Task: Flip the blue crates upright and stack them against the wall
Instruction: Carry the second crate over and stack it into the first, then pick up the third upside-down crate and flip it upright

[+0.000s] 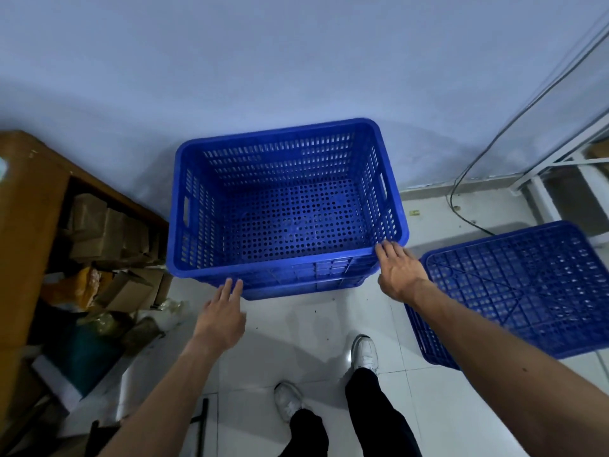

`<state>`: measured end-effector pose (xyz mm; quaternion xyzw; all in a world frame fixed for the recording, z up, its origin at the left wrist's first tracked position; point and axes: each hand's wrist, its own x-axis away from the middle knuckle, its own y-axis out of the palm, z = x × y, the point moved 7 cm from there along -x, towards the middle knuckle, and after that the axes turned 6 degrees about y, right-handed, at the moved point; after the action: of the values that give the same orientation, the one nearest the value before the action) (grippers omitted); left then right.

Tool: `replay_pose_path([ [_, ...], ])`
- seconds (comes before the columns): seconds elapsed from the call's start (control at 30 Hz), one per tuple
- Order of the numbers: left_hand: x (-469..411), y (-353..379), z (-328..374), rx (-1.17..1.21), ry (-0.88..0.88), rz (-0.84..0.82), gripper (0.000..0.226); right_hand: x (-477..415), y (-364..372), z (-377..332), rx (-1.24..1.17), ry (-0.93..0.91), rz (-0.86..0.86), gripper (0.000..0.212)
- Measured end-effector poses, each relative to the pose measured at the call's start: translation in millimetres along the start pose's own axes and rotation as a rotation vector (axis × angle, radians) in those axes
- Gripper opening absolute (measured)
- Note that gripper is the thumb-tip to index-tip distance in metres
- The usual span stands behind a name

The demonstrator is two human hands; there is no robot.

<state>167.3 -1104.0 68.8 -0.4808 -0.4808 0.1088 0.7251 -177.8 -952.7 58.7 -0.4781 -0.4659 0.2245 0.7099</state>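
Observation:
An upright blue perforated crate (286,206) stands on the floor with its far side at the pale wall (263,77); it appears to sit on another blue crate whose edge shows below its near side. My left hand (221,316) is flat, fingertips at the near wall below the rim. The fingers of my right hand (397,270) rest on the near right corner of the rim, gripping nothing. A second blue crate (524,291) lies upside down on the floor to the right, ribbed bottom facing up.
A wooden shelf unit (36,206) full of cardboard boxes and bags stands at the left. A white metal frame (560,179) and a hanging cable (468,186) are at the far right. My feet in white shoes (364,352) stand on white floor tiles.

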Motion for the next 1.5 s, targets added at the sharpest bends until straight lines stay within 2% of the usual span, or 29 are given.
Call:
replay_pose_path([
  [0.23, 61, -11, 69, 0.25, 0.057, -0.039, 0.058, 71, -21, -13, -0.286, 0.147, -0.254, 0.054],
  [0.47, 91, -10, 121, 0.269, 0.223, -0.09, 0.051, 171, 5, -17, -0.511, 0.354, -0.258, 0.054],
  [0.8, 125, 6, 196, 0.008, 0.435, -0.179, 0.047, 318, 79, 9, -0.735, 0.654, -0.302, 0.046],
  [0.93, 143, 18, 253, -0.086, 0.548, -0.227, 0.046, 363, 101, 35, -0.83, 0.775, -0.295, 0.058],
  [1.1, 158, 33, 322, -0.147, 0.644, -0.278, 0.044, 403, 128, 69, -0.898, 0.888, -0.292, 0.06],
  [1.5, 165, 65, 465, -0.326, 0.732, -0.323, 0.047, 462, 200, 151, -1.022, 0.967, -0.334, 0.059],
])
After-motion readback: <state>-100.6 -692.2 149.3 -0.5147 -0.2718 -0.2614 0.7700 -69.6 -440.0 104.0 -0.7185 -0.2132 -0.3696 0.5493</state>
